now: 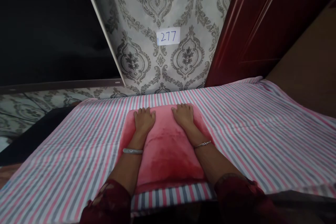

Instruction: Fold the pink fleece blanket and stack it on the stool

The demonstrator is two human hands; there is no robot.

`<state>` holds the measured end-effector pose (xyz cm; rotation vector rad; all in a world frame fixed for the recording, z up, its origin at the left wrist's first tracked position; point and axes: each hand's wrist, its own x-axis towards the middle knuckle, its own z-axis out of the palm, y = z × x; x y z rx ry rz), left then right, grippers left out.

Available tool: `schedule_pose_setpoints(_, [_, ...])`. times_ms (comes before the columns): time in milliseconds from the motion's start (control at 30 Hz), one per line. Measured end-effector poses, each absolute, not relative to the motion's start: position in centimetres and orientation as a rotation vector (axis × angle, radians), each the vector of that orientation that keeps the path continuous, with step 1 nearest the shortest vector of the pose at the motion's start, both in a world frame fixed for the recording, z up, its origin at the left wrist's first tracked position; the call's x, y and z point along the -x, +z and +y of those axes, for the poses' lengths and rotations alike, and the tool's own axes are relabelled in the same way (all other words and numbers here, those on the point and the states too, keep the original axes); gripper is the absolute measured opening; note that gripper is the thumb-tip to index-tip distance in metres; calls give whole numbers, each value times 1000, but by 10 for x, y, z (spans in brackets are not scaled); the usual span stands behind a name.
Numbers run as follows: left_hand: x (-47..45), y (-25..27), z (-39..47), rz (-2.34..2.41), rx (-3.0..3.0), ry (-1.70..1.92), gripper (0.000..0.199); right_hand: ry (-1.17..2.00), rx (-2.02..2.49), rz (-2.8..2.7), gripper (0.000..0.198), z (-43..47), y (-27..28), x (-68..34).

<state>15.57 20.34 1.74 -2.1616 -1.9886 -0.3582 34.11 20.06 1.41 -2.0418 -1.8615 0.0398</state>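
Note:
A pink plush piece (168,147), smooth and roughly rectangular, lies on the striped cloth in front of me. Whether it is a folded blanket or a cushion, I cannot tell. My left hand (144,119) rests palm down on its far left part, thumb out and fingers stretched toward the far edge. On the far right part lies my right hand (184,115), also palm down with its thumb apart. Neither hand holds anything that I can see. The plush shows darker red patches near its front edge, between my forearms.
A striped cloth (241,122) in pink, grey and white covers the surface. Behind stands a patterned wall with a paper label (168,36) reading 277. A large dark screen (52,28) is at the left, a dark red wooden panel (252,31) at the right.

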Motion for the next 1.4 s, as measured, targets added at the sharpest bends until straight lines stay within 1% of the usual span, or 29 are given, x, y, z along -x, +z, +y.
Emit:
schedule_pose_setpoints(267, [-157,20,201,-2028,2165,-392,50,38,2059,-1857,51,197,18,-340])
schedule_pose_setpoints(467, [-152,35,197,-2044,2237,-531,53,40,2059,-1931,49,182,31,-347])
schedule_pose_setpoints(600, [-130,47,185,-1990,2285,-403,50,32,2057,-1982,50,159,30,-365])
schedule_pose_setpoints(700, [-108,39,174,-1994,2272,-330,51,79,2099,-1974,54,144,22,-379])
schedule_pose_setpoints(867, [-88,10,167,-1925,2270,-470,53,95,2008,-1956,57,137,4,-390])
schedule_pose_setpoints(1000, [-89,3,168,-1878,2255,-518,51,65,1948,-1953,56,140,-4,-393])
schedule_pose_setpoints(1100, [-90,11,168,-1918,2275,-472,51,61,1941,-1976,56,140,1,-393])
schedule_pose_setpoints(1267, [-96,41,151,-2035,2351,-324,56,153,2053,-2007,54,122,27,-389])
schedule_pose_setpoints(1333, [-105,51,130,-1930,2397,-306,58,114,1994,-2071,52,104,36,-383])
schedule_pose_setpoints(1400, [-118,52,101,-1717,2504,-303,58,46,1814,-2185,53,83,37,-377])
